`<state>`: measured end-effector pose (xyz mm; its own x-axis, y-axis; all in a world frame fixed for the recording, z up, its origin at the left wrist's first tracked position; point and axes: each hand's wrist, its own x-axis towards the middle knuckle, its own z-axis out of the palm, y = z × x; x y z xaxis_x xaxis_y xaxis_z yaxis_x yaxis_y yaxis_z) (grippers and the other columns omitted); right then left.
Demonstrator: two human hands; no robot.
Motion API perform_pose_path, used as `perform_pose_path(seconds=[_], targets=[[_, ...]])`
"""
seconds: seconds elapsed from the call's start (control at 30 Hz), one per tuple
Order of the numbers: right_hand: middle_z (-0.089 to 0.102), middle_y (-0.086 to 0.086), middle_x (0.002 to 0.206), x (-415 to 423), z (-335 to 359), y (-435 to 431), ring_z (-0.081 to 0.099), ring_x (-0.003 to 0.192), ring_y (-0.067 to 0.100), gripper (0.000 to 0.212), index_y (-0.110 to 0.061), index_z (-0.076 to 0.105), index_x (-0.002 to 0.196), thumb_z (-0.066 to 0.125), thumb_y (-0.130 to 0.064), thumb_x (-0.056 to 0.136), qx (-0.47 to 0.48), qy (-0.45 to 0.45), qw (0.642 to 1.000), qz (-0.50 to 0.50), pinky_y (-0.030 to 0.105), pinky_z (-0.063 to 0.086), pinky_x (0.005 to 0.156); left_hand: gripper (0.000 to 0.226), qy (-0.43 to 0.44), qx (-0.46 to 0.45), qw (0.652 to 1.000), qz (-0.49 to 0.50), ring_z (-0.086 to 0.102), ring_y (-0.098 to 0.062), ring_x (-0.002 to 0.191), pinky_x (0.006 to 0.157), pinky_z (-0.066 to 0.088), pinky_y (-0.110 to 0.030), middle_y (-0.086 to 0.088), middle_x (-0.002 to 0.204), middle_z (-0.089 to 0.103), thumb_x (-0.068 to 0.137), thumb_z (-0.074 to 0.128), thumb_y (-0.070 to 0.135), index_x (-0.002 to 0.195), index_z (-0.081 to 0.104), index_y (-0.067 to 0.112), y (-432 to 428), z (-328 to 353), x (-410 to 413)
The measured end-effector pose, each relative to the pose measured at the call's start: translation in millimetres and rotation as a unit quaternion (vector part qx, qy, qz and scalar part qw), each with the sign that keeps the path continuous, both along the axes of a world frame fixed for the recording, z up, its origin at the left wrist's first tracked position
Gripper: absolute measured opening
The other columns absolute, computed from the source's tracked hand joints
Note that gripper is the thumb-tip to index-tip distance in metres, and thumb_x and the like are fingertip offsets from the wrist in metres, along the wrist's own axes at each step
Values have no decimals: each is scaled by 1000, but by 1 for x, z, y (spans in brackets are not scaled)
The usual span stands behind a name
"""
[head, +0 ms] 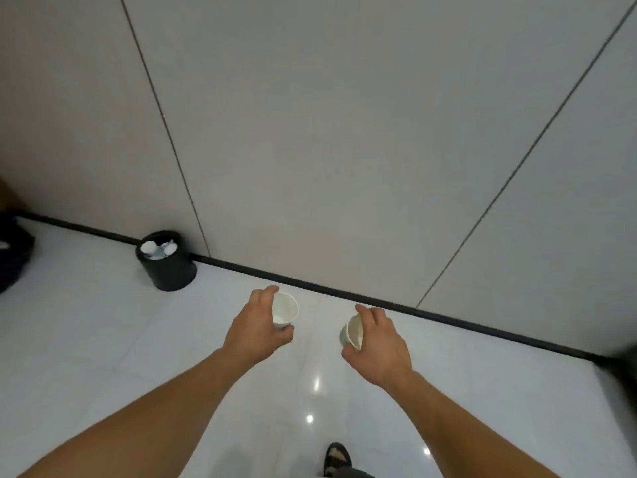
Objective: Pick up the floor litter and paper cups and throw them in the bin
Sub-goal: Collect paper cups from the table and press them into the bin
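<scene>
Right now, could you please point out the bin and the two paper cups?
bin (169,274): head view, black outer wall.
left cup (285,310): head view, white inner wall.
right cup (355,332): head view, white inner wall.

This is looking like a corridor or lobby of an office-type building rather than a home. Large pale wall panels (310,132) are filling the far side, with thin dark seams (165,122) dividing them and a black skirting strip (310,288) running along their foot. Glossy white floor tiles (86,322) are spreading from near to far, throwing back lights as bright spots (309,418). A small round black bin (169,274) is standing against the wall at far left, holding white paper cups (151,250) and litter. A dark bag-like shape (13,257) is lying at the left edge.
</scene>
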<state>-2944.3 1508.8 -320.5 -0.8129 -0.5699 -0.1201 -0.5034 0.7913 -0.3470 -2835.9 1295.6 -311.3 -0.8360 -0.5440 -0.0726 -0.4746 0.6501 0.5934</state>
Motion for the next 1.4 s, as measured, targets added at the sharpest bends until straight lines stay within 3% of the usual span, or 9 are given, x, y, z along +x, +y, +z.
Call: perform_pose_path(seconds=[0.2, 0.5, 1.1, 1.4], targets=[[33, -3, 141, -52, -2, -102, 41, 125, 19, 80, -24, 22, 150, 57, -47, 82, -12, -5, 988, 153, 31, 46, 93, 80, 10, -22, 985, 169, 54, -22, 107, 83, 48, -32, 2, 134, 39, 73, 74, 43, 139, 30, 27, -62, 9, 6], [32, -2, 141, -45, -12, -257, 40, 124, 20, 80, -24, 19, 150, 52, -49, 81, 16, -8, 950, 312, 32, 45, 96, 82, 1, 8, 948, 318, 54, -23, 111, 87, 49, -35, 0, 136, 41, 74, 74, 42, 142, 32, 23, -149, -22, 56], [33, -3, 142, -30, -12, -557, 40, 125, 19, 80, -27, 20, 150, 53, -50, 80, 55, -1, 951, 303, 31, 43, 101, 88, 14, 6, 955, 297, 48, -16, 114, 89, 48, -28, 9, 136, 37, 69, 75, 45, 142, 26, 32, -453, -37, 66], [38, -1, 138, -58, -34, -739, 44, 120, 19, 80, -23, 24, 149, 56, -48, 80, 14, -10, 941, 337, 30, 45, 98, 89, -17, -17, 950, 312, 48, -16, 115, 91, 49, -31, 6, 136, 38, 70, 77, 44, 142, 25, 31, -616, -42, 39]])
